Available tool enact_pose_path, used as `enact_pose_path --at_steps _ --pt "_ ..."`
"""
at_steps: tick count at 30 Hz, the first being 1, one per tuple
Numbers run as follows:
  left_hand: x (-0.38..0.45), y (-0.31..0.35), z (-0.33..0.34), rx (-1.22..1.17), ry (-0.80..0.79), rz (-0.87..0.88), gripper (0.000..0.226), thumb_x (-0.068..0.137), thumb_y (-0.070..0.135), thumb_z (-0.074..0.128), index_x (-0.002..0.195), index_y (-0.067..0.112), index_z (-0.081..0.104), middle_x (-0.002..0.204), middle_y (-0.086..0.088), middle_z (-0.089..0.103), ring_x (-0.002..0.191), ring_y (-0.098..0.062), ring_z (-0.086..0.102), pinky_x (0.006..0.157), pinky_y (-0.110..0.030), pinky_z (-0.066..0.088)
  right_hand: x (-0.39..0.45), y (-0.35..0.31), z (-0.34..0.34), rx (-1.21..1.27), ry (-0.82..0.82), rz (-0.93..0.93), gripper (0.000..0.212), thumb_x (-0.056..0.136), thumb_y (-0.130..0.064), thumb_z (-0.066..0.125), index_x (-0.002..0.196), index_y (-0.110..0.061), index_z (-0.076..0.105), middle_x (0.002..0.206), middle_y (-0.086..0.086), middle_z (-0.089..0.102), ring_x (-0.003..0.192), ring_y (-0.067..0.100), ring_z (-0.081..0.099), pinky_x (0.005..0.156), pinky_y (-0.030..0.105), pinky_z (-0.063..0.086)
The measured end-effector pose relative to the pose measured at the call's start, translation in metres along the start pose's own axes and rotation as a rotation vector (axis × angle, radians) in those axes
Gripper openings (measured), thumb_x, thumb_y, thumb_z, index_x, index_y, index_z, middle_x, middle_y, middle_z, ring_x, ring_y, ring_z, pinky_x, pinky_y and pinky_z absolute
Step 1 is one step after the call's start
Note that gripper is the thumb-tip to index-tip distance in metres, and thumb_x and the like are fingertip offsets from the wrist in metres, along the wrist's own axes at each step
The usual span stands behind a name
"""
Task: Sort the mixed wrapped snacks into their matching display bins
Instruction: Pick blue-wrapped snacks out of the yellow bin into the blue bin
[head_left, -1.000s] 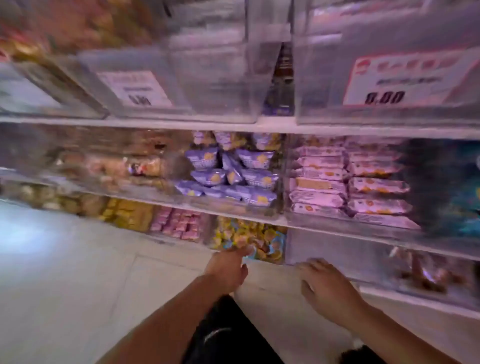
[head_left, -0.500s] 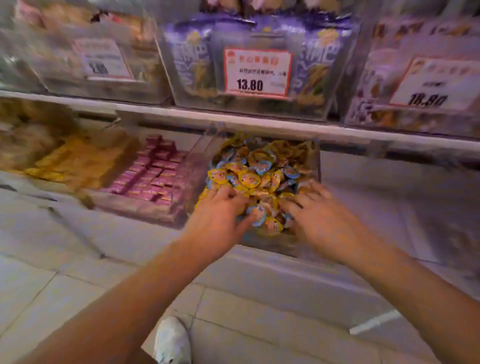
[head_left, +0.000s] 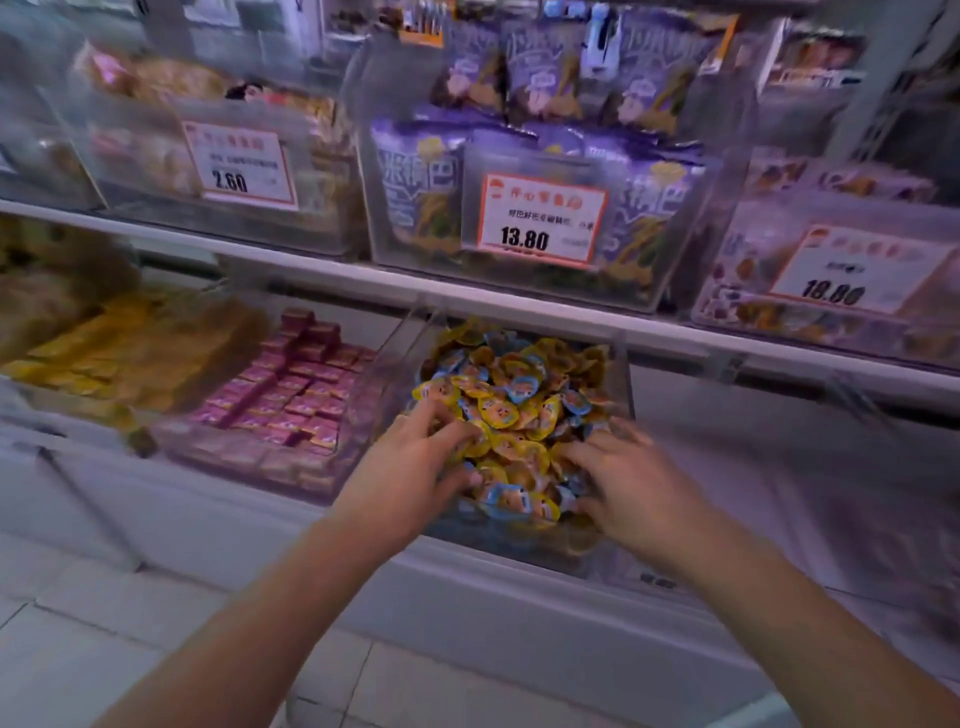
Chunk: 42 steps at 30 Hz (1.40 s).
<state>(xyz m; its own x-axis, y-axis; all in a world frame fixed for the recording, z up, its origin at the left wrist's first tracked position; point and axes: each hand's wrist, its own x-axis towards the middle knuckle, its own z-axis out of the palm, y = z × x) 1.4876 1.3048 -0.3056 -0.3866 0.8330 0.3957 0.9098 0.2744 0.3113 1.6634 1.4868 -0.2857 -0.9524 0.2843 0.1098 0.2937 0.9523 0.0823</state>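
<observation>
Clear bin (head_left: 621, 374) at frame centre, heaped with small yellow and blue wrapped snacks (head_left: 511, 395), orientations jumbled. Left hand (head_left: 402, 473) and right hand (head_left: 631, 486) dug into heap's near edge; grip unclear, blurred. Pink packets (head_left: 296, 389) in left neighbouring bin.

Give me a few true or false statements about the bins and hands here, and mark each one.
1. Both hands are in the bin of yellow and blue snacks. True: left hand and right hand reach into it.
2. The pink packets lie in the bin to the right of that one. False: they lie to its left.
3. The tag over the purple bags reads 13.80. True.
4. The right hand holds a purple bag. False: it is down among the small snacks.
</observation>
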Motion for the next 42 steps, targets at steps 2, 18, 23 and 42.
enact_pose_path --at_steps 2,18,23,42 --pt "0.008 0.0 -0.002 0.139 -0.046 0.077 0.04 0.072 0.038 0.083 0.107 0.025 0.068 0.116 -0.005 0.055 0.093 -0.03 0.061 0.075 -0.042 0.055 0.0 0.003 -0.001 0.113 0.047 0.008 0.035 0.078 -0.023 0.072 0.112 -0.02 0.069 0.107 0.005 0.067 0.112 0.03 0.058 0.104 0.038 0.04" --pt "-0.006 -0.01 -0.006 0.215 -0.022 0.037 0.024 0.089 0.044 0.05 0.093 0.027 0.067 0.125 -0.001 0.053 0.093 -0.024 0.054 0.08 -0.039 0.049 -0.005 -0.005 0.007 -0.118 0.057 -0.068 0.042 0.052 -0.022 0.093 0.088 -0.027 0.071 0.091 -0.001 0.065 0.074 0.024 0.065 0.073 0.031 0.05" --pt "-0.002 -0.004 -0.006 0.322 -0.039 -0.012 0.038 0.078 0.062 0.065 0.093 0.027 0.072 0.126 -0.004 0.057 0.104 -0.029 0.057 0.084 -0.044 0.052 -0.003 -0.012 0.001 -0.155 0.009 -0.081 0.03 0.057 -0.04 0.085 0.083 -0.026 0.078 0.091 0.002 0.067 0.077 0.029 0.068 0.076 0.037 0.057" --pt "0.007 -0.003 0.0 0.188 -0.059 -0.163 0.035 0.075 0.058 0.073 0.101 0.036 0.067 0.144 0.01 0.04 0.126 -0.02 0.042 0.097 -0.035 0.039 0.009 -0.02 0.005 -0.153 -0.061 0.005 0.032 0.083 -0.043 0.057 0.109 -0.033 0.072 0.127 -0.002 0.051 0.105 0.026 0.057 0.091 0.038 0.035"
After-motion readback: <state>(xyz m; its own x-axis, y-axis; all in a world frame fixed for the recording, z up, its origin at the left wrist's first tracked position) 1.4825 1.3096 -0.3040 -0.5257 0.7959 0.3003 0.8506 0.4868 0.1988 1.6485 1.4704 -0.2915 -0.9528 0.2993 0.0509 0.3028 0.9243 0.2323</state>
